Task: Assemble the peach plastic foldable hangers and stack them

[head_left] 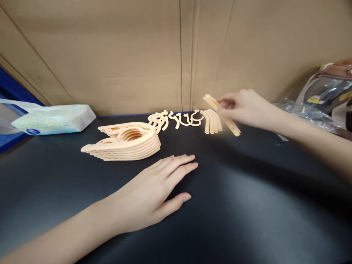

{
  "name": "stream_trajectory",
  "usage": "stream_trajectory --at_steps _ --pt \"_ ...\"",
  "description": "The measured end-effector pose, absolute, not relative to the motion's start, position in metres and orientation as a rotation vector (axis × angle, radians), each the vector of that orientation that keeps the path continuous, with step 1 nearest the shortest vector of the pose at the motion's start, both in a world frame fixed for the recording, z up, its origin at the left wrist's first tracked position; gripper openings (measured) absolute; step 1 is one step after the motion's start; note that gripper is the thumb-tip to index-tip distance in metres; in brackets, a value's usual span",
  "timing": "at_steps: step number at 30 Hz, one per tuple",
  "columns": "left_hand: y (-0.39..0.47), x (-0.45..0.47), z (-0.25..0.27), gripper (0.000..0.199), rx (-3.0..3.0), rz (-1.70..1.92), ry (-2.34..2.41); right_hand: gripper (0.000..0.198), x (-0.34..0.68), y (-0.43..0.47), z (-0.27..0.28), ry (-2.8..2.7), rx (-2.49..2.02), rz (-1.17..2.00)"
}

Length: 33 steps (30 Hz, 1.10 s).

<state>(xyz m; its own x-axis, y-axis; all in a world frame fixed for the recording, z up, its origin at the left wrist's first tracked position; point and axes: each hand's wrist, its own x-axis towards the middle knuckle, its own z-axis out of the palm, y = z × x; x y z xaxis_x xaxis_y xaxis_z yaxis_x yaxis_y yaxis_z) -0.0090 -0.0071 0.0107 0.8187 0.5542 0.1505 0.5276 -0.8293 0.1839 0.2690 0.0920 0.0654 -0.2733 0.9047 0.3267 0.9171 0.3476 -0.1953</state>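
My left hand (162, 187) lies flat on the black table with its fingers stretched out and nothing in them. My right hand (242, 106) is raised at the back right, its fingers closed on a cream plastic hanger arm (232, 126), which is slightly blurred and tilted. Just left of it, several similar cream hanger arms (211, 121) lie side by side. Small curved hanger hooks (188, 119) are spread along the back edge, some of them bunched together (158, 120). Beyond my left fingers sits a neat stack of cream folding-hanger pieces (132, 146).
A tissue pack (57, 119) lies at the back left. Crumpled clear plastic (295, 113) and a transparent bag with brown trim (330, 91) stand at the right. A cardboard wall (123, 55) closes off the back of the black table (261, 220).
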Motion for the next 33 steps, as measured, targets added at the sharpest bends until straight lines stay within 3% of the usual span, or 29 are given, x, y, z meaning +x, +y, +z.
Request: stream_trajectory --at_steps 4,7,12,27,33 --pt "-0.008 -0.006 0.008 0.051 2.827 0.594 0.990 0.013 0.249 0.033 0.050 -2.585 -1.292 0.121" --pt "-0.008 -0.005 0.006 0.048 2.809 0.694 0.991 0.025 0.234 -0.002 0.031 -2.728 -0.995 0.161" --pt "-0.007 -0.003 0.006 0.021 2.756 0.627 0.894 0.024 0.225 -0.020 0.014 -2.717 -0.964 0.166" --pt "-0.003 -0.004 0.007 0.019 2.763 0.580 0.930 0.022 0.233 -0.002 0.007 -2.689 -0.854 0.017" --pt "-0.003 -0.006 0.008 0.017 2.854 0.583 0.911 0.015 0.232 -0.003 0.004 -2.631 -0.901 0.181"
